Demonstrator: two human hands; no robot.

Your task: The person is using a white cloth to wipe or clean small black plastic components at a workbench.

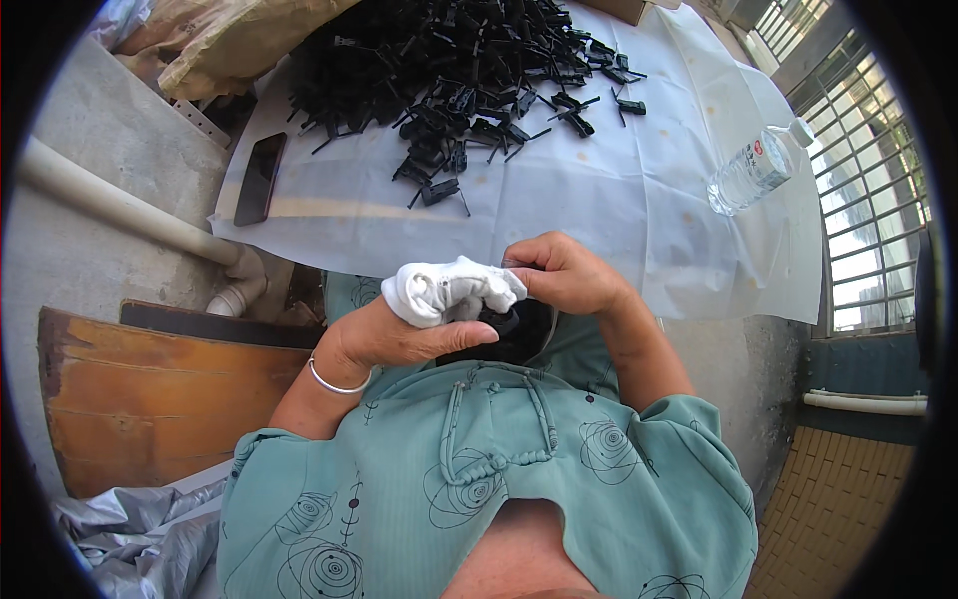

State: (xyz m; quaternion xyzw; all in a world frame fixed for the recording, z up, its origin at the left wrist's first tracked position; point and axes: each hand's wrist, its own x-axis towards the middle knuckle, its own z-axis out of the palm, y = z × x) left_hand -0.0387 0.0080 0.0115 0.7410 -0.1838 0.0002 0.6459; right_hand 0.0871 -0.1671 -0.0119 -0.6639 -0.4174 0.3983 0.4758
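My left hand (439, 304) wears a white glove (449, 285) over its fingers, while the thumb is bare. Its fingers curl around a small black plastic part (502, 321), mostly hidden by the glove. Close against the gloved fingertips, my right hand (569, 275) is closed in a pinch; a bit of something dark shows at its fingers, too covered to name. Both hands are over my lap, just short of the table's near edge. Beyond them, a large heap of black plastic parts (449, 75) with thin prongs covers the far part of the table.
White plastic sheeting (589, 220) covers the table. A phone (260, 180) lies near its left edge, and a clear bottle (750, 172) rests at the right. Brown paper (239, 50) is at the far left. A dark, shiny thing (539, 324) sits below my hands.
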